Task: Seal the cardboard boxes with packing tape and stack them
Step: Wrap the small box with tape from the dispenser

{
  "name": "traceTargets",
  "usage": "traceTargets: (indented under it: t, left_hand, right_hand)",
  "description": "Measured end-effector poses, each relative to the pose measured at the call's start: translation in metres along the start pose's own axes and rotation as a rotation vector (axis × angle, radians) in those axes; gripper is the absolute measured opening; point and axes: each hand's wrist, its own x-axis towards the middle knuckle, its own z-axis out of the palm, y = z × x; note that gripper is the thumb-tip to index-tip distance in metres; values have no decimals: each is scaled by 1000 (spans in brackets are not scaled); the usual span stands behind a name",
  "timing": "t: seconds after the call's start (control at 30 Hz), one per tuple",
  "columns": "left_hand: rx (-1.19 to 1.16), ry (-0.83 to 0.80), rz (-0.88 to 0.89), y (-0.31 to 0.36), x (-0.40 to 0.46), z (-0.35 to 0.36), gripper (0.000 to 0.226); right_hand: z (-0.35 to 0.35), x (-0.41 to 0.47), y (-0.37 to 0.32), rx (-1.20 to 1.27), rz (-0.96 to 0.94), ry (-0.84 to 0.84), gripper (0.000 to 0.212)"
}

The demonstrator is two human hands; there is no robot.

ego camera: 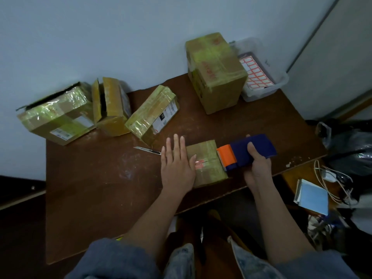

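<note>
A small cardboard box lies near the front edge of the brown table. My left hand presses flat on its left side, fingers straight. My right hand grips a blue and orange tape dispenser, whose orange head touches the box's right end. A tall taped box stands at the back right. Three more taped boxes lie along the back left: a wide one, one with an open flap and a tilted one.
A box cutter lies on the table just left of my left hand. A clear plastic bin holding label sheets sits behind the tall box. Cables, a black bag and a blue notebook crowd the floor at right.
</note>
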Motion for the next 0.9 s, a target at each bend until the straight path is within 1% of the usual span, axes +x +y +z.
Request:
traceTargets:
  t: [0.07,0.17,0.3,0.4,0.43,0.53,0.67,0.7,0.77,0.9]
  left_hand:
    - [7,4,39,7,1,-3,68]
    - [-39,-90,110,20,0,1,71]
    - [-7,-101,82,24,1,-2,69]
    - [-57,-182,23,38,7,-7,68]
    - [-52,-187,-1,43,8,-7,67]
    - [2,-120,-13,49,9,-6,64]
    - [-21,-187,-34,50,11,-6,79]
    - [-23,-173,-37,51,12,-6,81]
    - [-26,-140,-29,49,11,-5,77]
    - [-89,-127,6,45,11,-1,64]
  right_hand:
    - [-3,0,1,22,30,-3,30]
    - [-6,2,2,29,26,-19,28]
    - [-4,4,1,15,32,-39,28]
    - [-8,4,3,29,42,-27,38]
    - [-10,4,5,29,42,-25,36]
    - [-10,5,5,39,51,-37,25]
    - [-10,9,3,41,59,-79,24]
    - [-11,10,4,41,65,-81,24]
    - [-14,12,8,44,90,-75,31]
    - [-16,11,6,72,156,-52,57]
